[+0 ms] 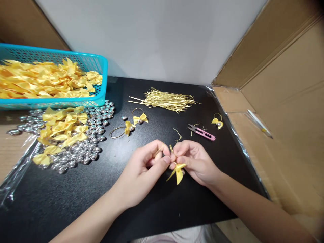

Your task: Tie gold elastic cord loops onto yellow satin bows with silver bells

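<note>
Near the front of the black table, my left hand [148,168] pinches a thin gold cord, its thumb and forefinger meeting close to the other hand. My right hand [197,163] is closed on a yellow ribbon bow [179,172], which hangs below the fingertips. A bit of a silver bell shows behind the bow. Where cord and bow join is hidden by the fingers. Beyond my hands lie two finished-looking bows with bells on gold loops, one bow [140,118] behind the other bow [128,128].
A turquoise basket [103,79] full of yellow bows stands back left. Silver bells [72,157] and loose bows [67,126] are heaped before it. Gold cords [167,100] lie at the back. Pink thread snips [202,132] and another looped bow [217,123] lie right. Cardboard [283,67] walls the right side.
</note>
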`<state>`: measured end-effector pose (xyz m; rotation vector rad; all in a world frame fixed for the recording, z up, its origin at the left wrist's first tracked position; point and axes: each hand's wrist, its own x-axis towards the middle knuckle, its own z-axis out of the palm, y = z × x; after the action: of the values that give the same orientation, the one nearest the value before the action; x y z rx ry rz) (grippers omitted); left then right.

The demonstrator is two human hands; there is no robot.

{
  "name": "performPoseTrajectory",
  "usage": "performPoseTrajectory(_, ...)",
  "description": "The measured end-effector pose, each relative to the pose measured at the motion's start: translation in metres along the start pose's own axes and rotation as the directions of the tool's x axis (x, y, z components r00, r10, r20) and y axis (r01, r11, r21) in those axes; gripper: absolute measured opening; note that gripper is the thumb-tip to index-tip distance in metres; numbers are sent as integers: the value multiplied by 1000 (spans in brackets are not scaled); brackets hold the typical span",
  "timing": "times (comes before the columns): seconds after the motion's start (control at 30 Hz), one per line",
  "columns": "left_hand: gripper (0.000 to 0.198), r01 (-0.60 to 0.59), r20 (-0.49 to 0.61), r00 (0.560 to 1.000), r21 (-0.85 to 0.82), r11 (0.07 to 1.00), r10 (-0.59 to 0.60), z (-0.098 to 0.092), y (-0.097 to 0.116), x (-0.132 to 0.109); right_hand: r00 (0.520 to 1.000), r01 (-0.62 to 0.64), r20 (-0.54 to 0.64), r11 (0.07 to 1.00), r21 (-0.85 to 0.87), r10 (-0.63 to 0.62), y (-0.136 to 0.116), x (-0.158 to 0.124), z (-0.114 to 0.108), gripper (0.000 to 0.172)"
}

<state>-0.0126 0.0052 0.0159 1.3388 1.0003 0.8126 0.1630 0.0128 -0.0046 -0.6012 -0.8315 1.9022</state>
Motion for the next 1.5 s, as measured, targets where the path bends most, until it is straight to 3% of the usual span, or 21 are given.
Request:
performPoseTrajectory(0.13, 17, -86, -11, 996, 285, 955, 93, -1, 8, -1, 993, 96, -52, 989, -116, -102, 2, 1, -2, 11)
performPoseTrajectory(0.23, 31, -135, 51, 991, 329, 935, 125, -2, 9, 0, 992, 77, -96, 990, -116, -88, 3, 0, -2, 12)
performPoseTrajectory(0.37, 40, -95, 153, 985, 114, 989, 77, -3, 4, 0, 997, -33, -75, 999, 38, 35, 1, 0, 1, 15)
performPoseTrajectory(0.6, 34, -20, 158, 986, -238, 971, 59, 5, -4, 3, 993, -118, 8, 972, 202, 119, -1, 0, 4, 19)
performPoseTrajectory(0.8, 36, -5, 122, 991, -395, 918, 57, 10, -16, 3, 992, -129, 43, 958, 257, 122, -2, 1, 6, 18)
performPoseTrajectory(1.0, 39, -6, 80, 996, -428, 904, 44, 13, -21, 2, 998, -61, 37, 974, 216, 54, -4, 1, 6, 16)
performPoseTrajectory(1.17, 41, -28, 4, 999, -423, 906, 33, 14, -23, 1, 997, 30, -69, 995, 94, -24, -6, 1, 7, 18)
performPoseTrajectory(1.33, 32, -28, -196, 980, -348, 937, -44, 14, -24, 4, 989, 92, -119, 996, -12, -93, -10, 2, 2, 17)
performPoseTrajectory(1.43, 21, -5, -327, 933, -427, 904, -150, 7, -18, 11, 979, 122, -157, 990, -75, -132, -14, 3, -3, 17)
performPoseTrajectory(1.5, 20, -29, -438, 864, -533, 845, -247, -1, -12, 16, 973, 133, -177, 986, -103, -150, -15, 3, -6, 19)
